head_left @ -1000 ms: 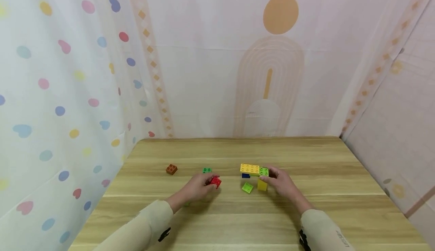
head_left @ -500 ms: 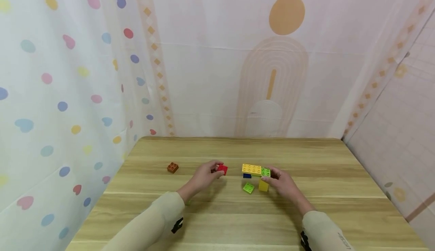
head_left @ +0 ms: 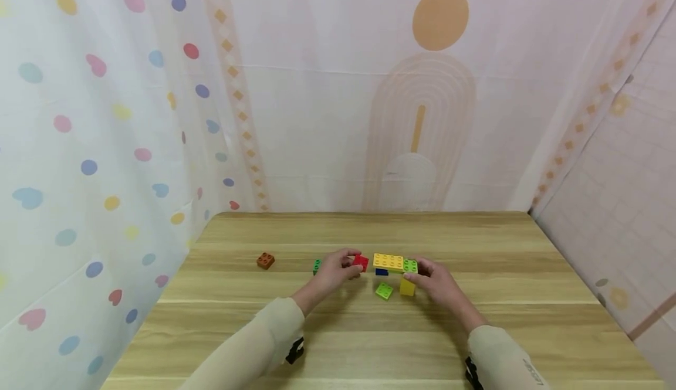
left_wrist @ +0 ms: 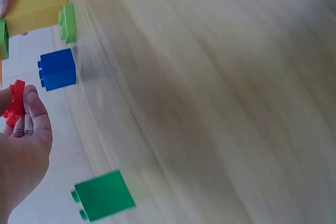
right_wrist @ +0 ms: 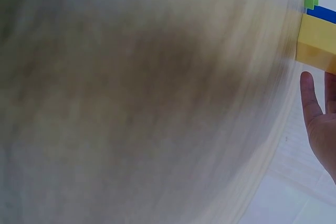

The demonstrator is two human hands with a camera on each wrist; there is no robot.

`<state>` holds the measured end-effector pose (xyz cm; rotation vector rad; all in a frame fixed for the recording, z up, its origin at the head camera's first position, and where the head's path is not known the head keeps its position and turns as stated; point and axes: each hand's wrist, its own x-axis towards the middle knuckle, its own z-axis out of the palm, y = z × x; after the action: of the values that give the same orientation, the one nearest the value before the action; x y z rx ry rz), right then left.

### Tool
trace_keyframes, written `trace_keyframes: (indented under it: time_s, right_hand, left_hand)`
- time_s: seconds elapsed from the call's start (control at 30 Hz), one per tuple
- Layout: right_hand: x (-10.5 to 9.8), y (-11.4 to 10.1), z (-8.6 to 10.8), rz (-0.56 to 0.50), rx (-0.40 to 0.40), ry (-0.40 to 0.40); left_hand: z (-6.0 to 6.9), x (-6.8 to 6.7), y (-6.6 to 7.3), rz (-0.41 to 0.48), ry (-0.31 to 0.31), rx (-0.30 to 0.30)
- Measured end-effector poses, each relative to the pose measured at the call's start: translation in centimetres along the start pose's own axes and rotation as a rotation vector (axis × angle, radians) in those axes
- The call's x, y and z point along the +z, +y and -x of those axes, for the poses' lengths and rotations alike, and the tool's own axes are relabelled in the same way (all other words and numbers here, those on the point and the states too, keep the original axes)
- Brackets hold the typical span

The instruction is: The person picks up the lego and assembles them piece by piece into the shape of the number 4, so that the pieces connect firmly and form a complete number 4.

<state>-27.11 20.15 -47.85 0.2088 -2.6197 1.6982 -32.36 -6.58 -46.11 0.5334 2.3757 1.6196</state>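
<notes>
My left hand (head_left: 334,273) pinches a red brick (head_left: 361,262) just left of a built piece, with a small gap between them. That piece has a long yellow-orange brick (head_left: 388,261) on top, a light green brick (head_left: 410,265) at its right end and a yellow block (head_left: 407,287) below. My right hand (head_left: 439,282) grips it at the light green end. In the left wrist view the red brick (left_wrist: 16,100) is between thumb and fingers, near a blue block (left_wrist: 58,70). The right wrist view has my hand (right_wrist: 324,124) beside the yellow block (right_wrist: 317,43).
A loose light green brick (head_left: 384,291) lies in front of the built piece. The green block (head_left: 317,266) is partly hidden behind my left hand, and a brown brick (head_left: 266,260) lies farther left on the wooden table (head_left: 338,352).
My left hand has moved right and a little away from me with the red brick, closer to the built piece. The right hand has kept its grip there.
</notes>
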Motion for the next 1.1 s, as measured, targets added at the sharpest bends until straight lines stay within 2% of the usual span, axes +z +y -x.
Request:
trace_keyframes:
  time_s: [0.27, 0.57, 1.1]
  right_hand:
    - [0.0, 0.0, -0.1, -0.001, -0.016, -0.009]
    - [-0.1, 0.1, -0.1, -0.003, -0.006, 0.000]
    - [-0.1, 0.3, -0.1, 0.011, -0.003, 0.001]
  left_hand:
    - [-0.4, 1.2, 0.2, 0.055, 0.006, -0.057]
    - [-0.5, 2.3, 0.4, 0.066, -0.014, -0.081]
    - [-0.9, 3.6, 0.8, 0.170, -0.026, -0.083]
